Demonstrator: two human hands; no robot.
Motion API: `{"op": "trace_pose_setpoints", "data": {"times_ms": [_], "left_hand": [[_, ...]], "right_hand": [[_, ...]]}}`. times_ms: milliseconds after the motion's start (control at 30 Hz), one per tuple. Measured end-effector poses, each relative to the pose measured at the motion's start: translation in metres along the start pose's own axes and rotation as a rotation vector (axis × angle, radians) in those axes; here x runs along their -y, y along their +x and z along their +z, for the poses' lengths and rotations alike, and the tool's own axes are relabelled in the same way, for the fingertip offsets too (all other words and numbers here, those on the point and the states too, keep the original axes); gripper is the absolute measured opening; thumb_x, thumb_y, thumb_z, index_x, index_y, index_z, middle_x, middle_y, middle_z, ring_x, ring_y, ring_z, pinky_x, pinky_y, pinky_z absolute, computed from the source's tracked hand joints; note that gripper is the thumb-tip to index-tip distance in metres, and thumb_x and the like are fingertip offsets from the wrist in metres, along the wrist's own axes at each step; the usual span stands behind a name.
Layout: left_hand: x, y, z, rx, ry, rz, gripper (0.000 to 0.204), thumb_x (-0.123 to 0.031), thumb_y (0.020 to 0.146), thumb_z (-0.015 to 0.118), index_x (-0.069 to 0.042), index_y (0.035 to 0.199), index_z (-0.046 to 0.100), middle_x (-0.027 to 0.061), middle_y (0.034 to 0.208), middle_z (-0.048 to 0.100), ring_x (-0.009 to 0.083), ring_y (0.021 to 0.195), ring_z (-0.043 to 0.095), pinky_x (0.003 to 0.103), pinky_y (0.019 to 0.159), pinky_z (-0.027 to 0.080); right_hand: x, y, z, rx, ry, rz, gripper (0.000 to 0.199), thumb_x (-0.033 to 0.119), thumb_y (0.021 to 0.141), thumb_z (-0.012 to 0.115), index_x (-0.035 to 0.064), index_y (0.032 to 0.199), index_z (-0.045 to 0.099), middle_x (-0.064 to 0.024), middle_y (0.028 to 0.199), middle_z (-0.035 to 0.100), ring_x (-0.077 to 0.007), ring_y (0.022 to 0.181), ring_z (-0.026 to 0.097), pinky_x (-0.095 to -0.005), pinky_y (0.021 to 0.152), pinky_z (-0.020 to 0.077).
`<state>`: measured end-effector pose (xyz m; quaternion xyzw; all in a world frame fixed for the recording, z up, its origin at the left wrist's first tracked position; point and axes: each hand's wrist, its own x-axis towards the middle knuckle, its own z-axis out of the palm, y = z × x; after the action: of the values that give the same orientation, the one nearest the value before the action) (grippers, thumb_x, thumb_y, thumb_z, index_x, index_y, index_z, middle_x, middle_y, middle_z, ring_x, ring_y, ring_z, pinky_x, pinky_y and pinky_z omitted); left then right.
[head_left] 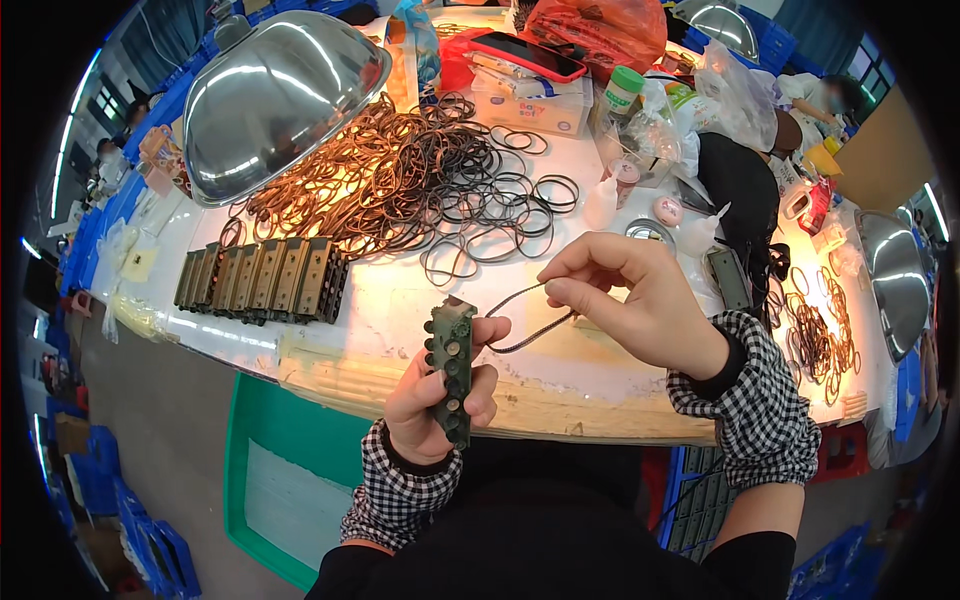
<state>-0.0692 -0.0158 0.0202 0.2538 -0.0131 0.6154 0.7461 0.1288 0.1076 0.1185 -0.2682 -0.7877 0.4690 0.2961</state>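
My left hand (412,418) is closed around a dark green toy tank hull (455,365), tilted nearly upright, with small round wheels along its side. A thin black rubber track loop (513,297) stretches from beside the hull to my right hand (645,300). The thumb and fingertips of that hand pinch the loop's far end; its near end lies at my left fingers, where I cannot tell if it is seated on the wheels. Behind, a big heap of similar loops (400,190) covers the table. Several more hulls (270,280) stand in a row at the left.
A shiny metal lamp shade (290,110) hangs over the heap. Small squeeze bottles (600,205), a phone (528,54) and plastic bags (595,35) crowd the back. A green tray (238,455) lies below the table's wooden front edge (560,422). Another person (812,100) sits far right.
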Motion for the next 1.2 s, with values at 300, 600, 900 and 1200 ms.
{"op": "trace_pose_setpoints", "data": {"times_ms": [300, 600, 900, 1200], "left_hand": [[-0.002, 0.002, 0.006, -0.121, 0.089, 0.04, 0.054, -0.014, 0.094, 0.055, 0.0, 0.142, 0.035, 0.0168, 0.15, 0.031, 0.0121, 0.078, 0.051, 0.028, 0.073, 0.05], [0.005, 0.008, 0.009, -0.536, 0.549, 0.169, 0.034, -0.001, 0.093, 0.056, -0.002, 0.127, 0.048, 0.0177, 0.12, 0.061, 0.025, 0.107, 0.063, 0.04, 0.095, 0.052], [0.007, 0.012, 0.021, -0.479, 0.415, 0.095, 0.042, -0.014, 0.096, 0.052, -0.001, 0.134, 0.04, 0.0147, 0.11, 0.06, 0.0232, 0.097, 0.061, 0.041, 0.088, 0.052], [-0.006, 0.007, 0.001, -0.567, 0.314, 0.208, 0.037, -0.018, 0.092, 0.062, -0.007, 0.124, 0.047, 0.0064, 0.098, 0.062, 0.0152, 0.086, 0.059, 0.032, 0.079, 0.051]], "right_hand": [[-0.001, -0.002, -0.001, -0.04, -0.113, -0.104, 0.011, 0.009, 0.086, 0.067, 0.0008, 0.093, 0.07, -0.0065, 0.079, 0.067, -0.0121, 0.068, 0.061, -0.024, 0.062, 0.0481], [0.002, -0.001, 0.012, -0.089, -0.192, -0.304, 0.009, 0.003, 0.082, 0.068, 0.0029, 0.09, 0.07, -0.0069, 0.078, 0.061, -0.0169, 0.069, 0.058, -0.0278, 0.06, 0.0466], [-0.004, -0.002, 0.033, -0.158, -0.191, -0.297, 0.007, 0.001, 0.081, 0.067, 0.0013, 0.087, 0.066, -0.0074, 0.076, 0.059, -0.018, 0.066, 0.056, -0.0285, 0.058, 0.045], [-0.009, -0.01, 0.032, -0.185, -0.169, -0.266, 0.006, 0.002, 0.081, 0.068, 0.0001, 0.087, 0.066, -0.0074, 0.075, 0.06, -0.0163, 0.064, 0.056, -0.0267, 0.057, 0.0448]]}}
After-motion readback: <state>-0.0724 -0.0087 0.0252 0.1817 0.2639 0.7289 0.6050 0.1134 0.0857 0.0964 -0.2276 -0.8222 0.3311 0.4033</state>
